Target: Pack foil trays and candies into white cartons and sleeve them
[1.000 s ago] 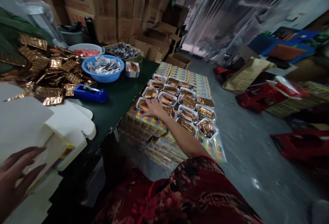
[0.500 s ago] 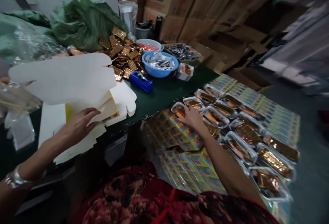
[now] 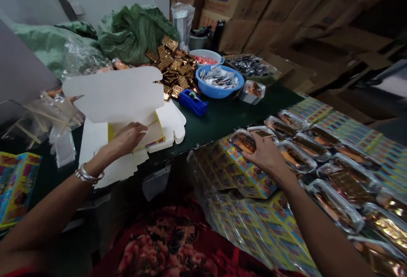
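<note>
Right hand (image 3: 265, 155) moved onto plastic tray (image 3: 243, 142), fingers (image 3: 252, 150) gripping (left hand (image 3: 125, 138) spread on carton (image 3: 112, 92))

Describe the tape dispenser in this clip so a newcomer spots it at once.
On the dark green table stands a round blue plastic bowl of silver sachets. In front lies a blue tape dispenser, the only long, solid-blue object, holding a tape roll.
</note>
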A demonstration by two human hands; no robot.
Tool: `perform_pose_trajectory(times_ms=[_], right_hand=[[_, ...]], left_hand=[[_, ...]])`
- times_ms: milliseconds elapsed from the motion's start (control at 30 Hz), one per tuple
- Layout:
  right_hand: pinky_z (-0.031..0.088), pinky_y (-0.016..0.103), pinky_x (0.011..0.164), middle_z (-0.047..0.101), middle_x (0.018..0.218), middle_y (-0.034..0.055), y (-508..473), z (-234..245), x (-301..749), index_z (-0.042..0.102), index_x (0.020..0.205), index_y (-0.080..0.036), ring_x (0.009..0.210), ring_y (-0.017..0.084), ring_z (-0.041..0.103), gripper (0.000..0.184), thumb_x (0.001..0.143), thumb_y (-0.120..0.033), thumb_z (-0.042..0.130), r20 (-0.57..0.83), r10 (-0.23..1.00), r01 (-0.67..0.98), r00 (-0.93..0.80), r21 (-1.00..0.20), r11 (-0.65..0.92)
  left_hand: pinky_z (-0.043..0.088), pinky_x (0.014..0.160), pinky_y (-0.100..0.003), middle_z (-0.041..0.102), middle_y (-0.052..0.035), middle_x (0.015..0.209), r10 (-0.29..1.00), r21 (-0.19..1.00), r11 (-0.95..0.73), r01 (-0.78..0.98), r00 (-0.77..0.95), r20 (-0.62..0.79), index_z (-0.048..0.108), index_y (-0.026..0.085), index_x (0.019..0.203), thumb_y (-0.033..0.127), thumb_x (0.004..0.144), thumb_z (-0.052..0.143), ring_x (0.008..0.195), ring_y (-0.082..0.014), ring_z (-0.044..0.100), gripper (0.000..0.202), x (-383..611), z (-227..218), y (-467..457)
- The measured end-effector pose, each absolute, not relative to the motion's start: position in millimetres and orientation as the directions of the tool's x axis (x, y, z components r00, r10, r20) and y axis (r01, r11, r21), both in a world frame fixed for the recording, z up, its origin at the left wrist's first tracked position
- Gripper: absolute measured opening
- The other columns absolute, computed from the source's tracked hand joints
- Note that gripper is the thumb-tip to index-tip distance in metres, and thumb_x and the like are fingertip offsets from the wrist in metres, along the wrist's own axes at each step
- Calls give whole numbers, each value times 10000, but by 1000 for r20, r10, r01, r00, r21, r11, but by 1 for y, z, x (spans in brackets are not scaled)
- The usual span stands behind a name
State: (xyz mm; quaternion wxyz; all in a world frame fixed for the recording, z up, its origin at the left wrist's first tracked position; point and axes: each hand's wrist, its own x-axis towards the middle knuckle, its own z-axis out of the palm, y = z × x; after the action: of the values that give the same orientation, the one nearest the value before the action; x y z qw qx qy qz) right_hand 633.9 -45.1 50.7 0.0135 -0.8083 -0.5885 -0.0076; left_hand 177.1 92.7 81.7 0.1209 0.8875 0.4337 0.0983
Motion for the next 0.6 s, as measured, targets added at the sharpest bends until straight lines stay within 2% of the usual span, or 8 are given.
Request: perform_pose_trajectory(times_ms=[67, 167, 233, 300, 333, 433, 500, 600], right_hand=[[481, 393, 843, 621, 1127, 160, -35, 73, 607, 498, 1375, -162, 1022, 322, 596, 702, 745, -424, 667, 20, 985, 971, 173, -172, -167], [482, 352, 887, 607, 1181, 107, -9, 112, 538, 494, 1374, -225, 1037, 268, 597, 695, 733, -407, 693, 25, 998, 919, -58, -389, 63], [485, 344, 887, 598, 1193, 96, 16, 134, 482, 484, 1378, -247, 1032, 254, 600, 695, 749, -449, 698, 39, 978, 878, -205, -435, 201], [494, 350, 852, 590, 1190, 102, 42, 147, 428, 493, 1357, -255, 1016, 260, 608, 692, 758, -537, 691, 29, 953, 869, -301, -402, 287], [497, 357, 837, 582, 1202, 113, 54, 149, 406, 488, 1360, -252, 1018, 270, 613, 715, 759, -585, 683, 19, 944, 874, -330, -371, 314], [500, 381, 829, 573, 1245, 151, 79, 142, 359, 470, 1380, -234, 1052, 307, 619, 791, 749, -664, 679, -40, 928, 900, -371, -261, 349], [495, 417, 858, 589, 1247, 167, 88, 131, 346, 506, 1355, -213, 1097, 339, 603, 767, 757, -660, 683, -73, 925, 918, -374, -169, 358], [479, 485, 897, 621, 1207, 182, 94, 116, 345, 614, 1245, -183, 1144, 382, 568, 655, 785, -645, 673, -61, 919, 921, -389, -21, 388]], left_hand=[[514, 925, -421, 703, -142, 1093, 782, 342, -607, 718, 615, 98, 676, 171, 1085, 360, 972, 411, 1007, -248, 650, 344, 181, 85, 81], [550, 800, -371, 698, -118, 1054, 783, 403, -620, 674, 568, 254, 604, 180, 1213, 431, 943, 507, 880, -215, 653, 381, 177, 90, 50], [546, 702, -317, 692, -94, 1024, 793, 453, -609, 651, 496, 354, 497, 195, 1355, 390, 936, 538, 735, -162, 628, 464, 172, 93, 37], [536, 678, -295, 681, -87, 1037, 798, 491, -602, 629, 455, 396, 428, 209, 1425, 318, 937, 527, 671, -132, 605, 510, 165, 91, 41], [537, 694, -303, 676, -95, 1051, 801, 499, -598, 627, 450, 395, 451, 204, 1410, 287, 930, 520, 680, -132, 610, 492, 162, 89, 49], [543, 743, -361, 681, -126, 1011, 837, 508, -546, 666, 463, 291, 619, 152, 1163, 211, 896, 494, 760, -185, 638, 301, 156, 78, 90], [541, 762, -394, 696, -114, 905, 847, 507, -521, 687, 487, 212, 662, 148, 977, 169, 858, 519, 781, -219, 642, 187, 157, 71, 117], [541, 797, -416, 709, -104, 855, 819, 501, -554, 665, 542, 188, 678, 154, 884, 114, 801, 581, 807, -249, 653, 135, 162, 68, 137]])
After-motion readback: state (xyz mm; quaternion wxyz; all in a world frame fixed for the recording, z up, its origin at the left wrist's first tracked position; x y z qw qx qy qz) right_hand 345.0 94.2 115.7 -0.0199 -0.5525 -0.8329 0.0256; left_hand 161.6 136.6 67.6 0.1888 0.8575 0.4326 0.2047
